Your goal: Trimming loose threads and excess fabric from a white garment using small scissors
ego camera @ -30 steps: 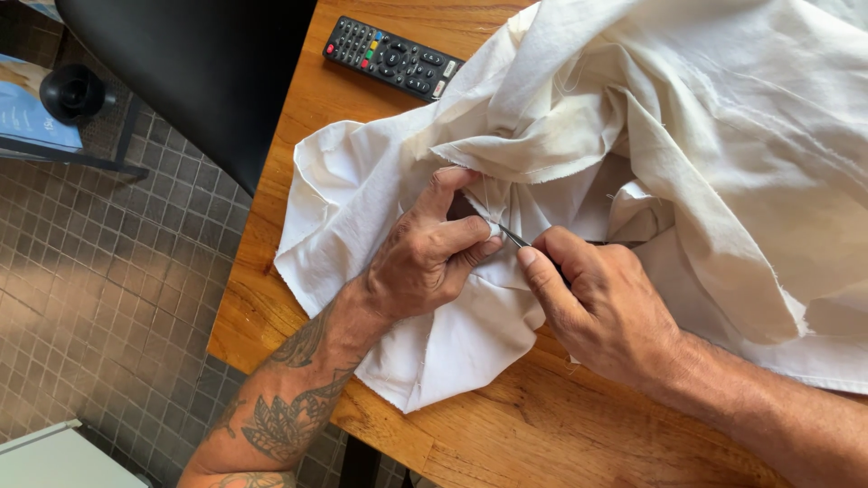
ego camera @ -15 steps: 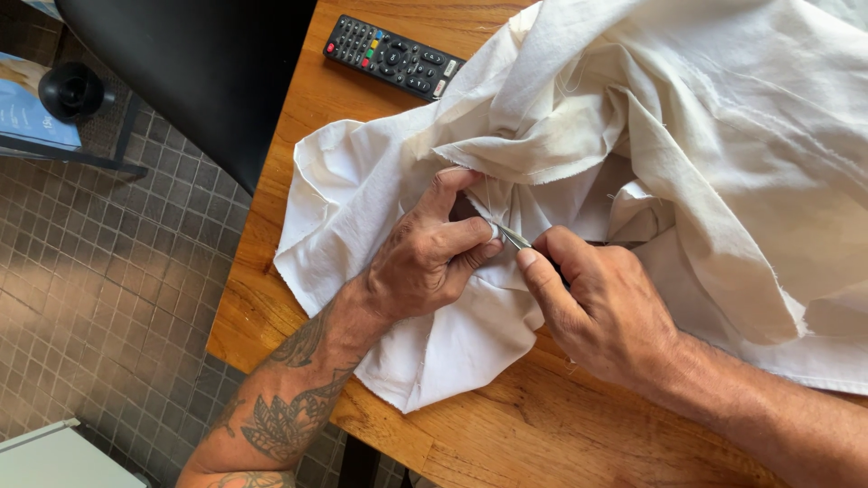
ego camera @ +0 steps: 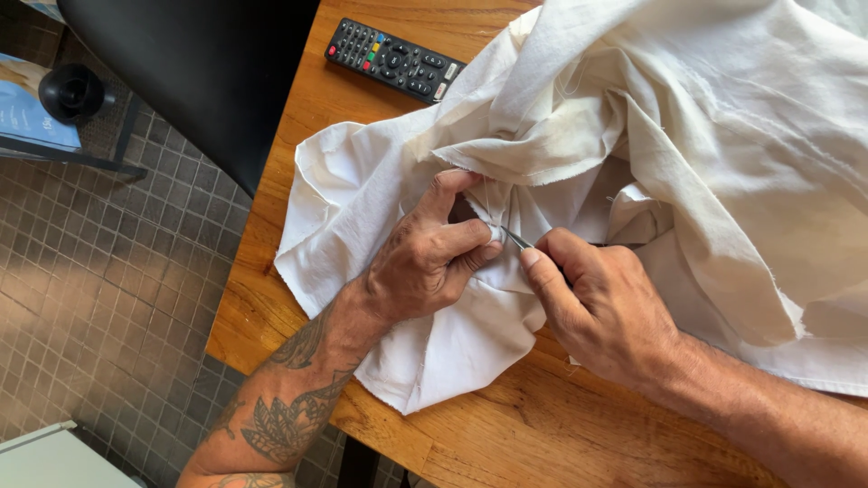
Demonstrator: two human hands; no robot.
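A large crumpled cream cloth (ego camera: 687,163) covers much of the wooden table (ego camera: 506,434). My left hand (ego camera: 425,262) pinches a small fold of this cloth between thumb and fingers. My right hand (ego camera: 606,303) grips a thin metal tool (ego camera: 517,240), likely a needle or small pick. Its point touches the pinched fold right at my left fingertips. The tool's rear part is hidden inside my right hand.
A black remote control (ego camera: 393,60) with coloured buttons lies on the table's far side, just left of the cloth. A black chair back (ego camera: 199,81) stands beside the table's left edge. Below lies a brown tiled floor (ego camera: 99,298).
My right hand has slid the metal tool slightly left, closer into the fold pinched by my left fingers. The left hand and the cloth stay almost still.
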